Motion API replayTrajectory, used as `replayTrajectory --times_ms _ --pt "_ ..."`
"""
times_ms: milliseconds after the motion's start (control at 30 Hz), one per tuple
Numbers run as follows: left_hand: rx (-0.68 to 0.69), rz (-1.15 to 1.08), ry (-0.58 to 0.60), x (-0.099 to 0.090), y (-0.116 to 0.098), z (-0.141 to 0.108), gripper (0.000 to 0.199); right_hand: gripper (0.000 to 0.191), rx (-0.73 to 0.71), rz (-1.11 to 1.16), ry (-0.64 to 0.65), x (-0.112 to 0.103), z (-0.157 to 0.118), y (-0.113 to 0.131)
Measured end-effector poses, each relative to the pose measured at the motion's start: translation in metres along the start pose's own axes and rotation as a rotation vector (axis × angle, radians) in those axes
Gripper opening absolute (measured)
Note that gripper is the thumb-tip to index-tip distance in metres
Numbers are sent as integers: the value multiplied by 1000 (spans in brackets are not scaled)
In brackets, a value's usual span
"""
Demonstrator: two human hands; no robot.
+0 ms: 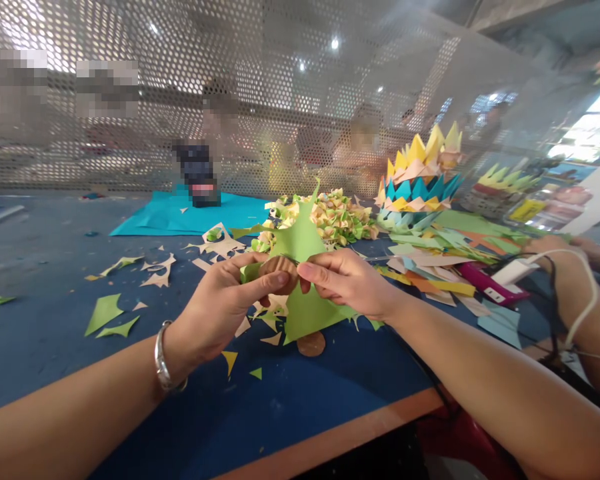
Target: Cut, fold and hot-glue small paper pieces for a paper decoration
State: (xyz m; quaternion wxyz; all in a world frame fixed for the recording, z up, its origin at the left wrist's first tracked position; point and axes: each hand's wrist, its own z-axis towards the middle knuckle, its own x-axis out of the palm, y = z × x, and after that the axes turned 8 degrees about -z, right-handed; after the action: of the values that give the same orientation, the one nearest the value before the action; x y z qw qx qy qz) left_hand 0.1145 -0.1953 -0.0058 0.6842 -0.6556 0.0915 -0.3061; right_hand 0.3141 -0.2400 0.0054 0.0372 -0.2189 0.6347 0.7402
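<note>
Right now I am holding one brown disc (279, 273) against one green sheet (300, 247) above the blue table (145, 400), my left hand (225, 290) gripping the disc and my right hand (350, 283) pinching the green sheet beside it. One second disc (311, 344) is lying on the table, just below the sheet. Countless cut scraps (104, 313) are spreading around my hands, too many to count. Behind the sheet, one heap of small folded pieces (337, 217) is sitting near one turquoise sheet stack (153, 217). Two layered, pointed paper pieces are standing to the right, one tall (420, 183) and one lower (505, 183). Past them, one clear container (550, 208) is resting, its contents too blurred to tell. Another person's arm (573, 287) is reaching in at the right.
</note>
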Motion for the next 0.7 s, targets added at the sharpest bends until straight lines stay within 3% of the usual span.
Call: replayTrajectory --times_ms 700 --pt "-23 20 84 -3 -1 -1 11 43 -111 -118 7 -5 -2 2"
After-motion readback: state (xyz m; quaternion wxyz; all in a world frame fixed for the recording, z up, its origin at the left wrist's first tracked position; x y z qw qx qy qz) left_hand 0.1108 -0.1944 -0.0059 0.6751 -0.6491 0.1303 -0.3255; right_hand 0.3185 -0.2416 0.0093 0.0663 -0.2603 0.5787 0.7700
